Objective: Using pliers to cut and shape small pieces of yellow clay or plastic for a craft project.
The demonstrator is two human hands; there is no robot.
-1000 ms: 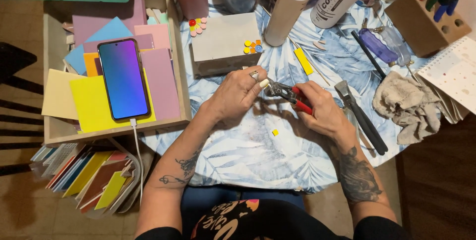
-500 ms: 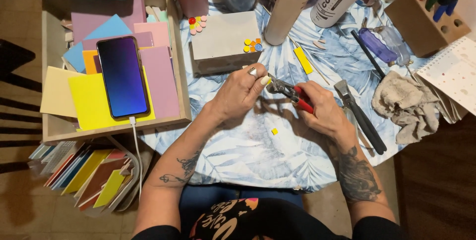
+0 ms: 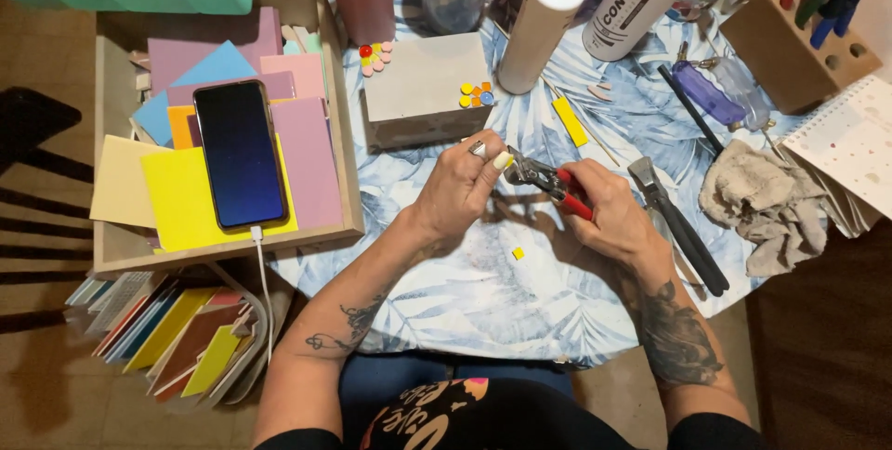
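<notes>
Both hands are up over the middle of the bench, close together. My left hand (image 3: pixel 462 185) is pinching a small pale-yellow tile piece (image 3: pixel 503 160) between thumb and fingertips, a ring showing on one finger. My right hand (image 3: pixel 609 213) is wrapped around the red handles of the nippers (image 3: pixel 548 181), squeezing them; the grey metal head points left and sits right at the tile piece, touching it as far as I can tell. The piece itself is tiny, light yellow, smooth-looking, mostly hidden by my fingers, so I cannot tell its full shape.

Just below my hands a small yellow chip (image 3: pixel 518 253) lies on the blue-and-white leaf-print cloth (image 3: pixel 483 301). A longer yellow tile strip (image 3: pixel 570 121) lies above, near a white bottle (image 3: pixel 544 27). A grey block (image 3: pixel 423 92) stands just beyond my left hand, with little coloured round pieces (image 3: pixel 476 95) on its corner. Off to the left, a phone (image 3: pixel 240 153) rests on coloured tile sheets in a wooden tray (image 3: pixel 348 199). A crumpled rag (image 3: pixel 757 204) sits at the right, well apart.
</notes>
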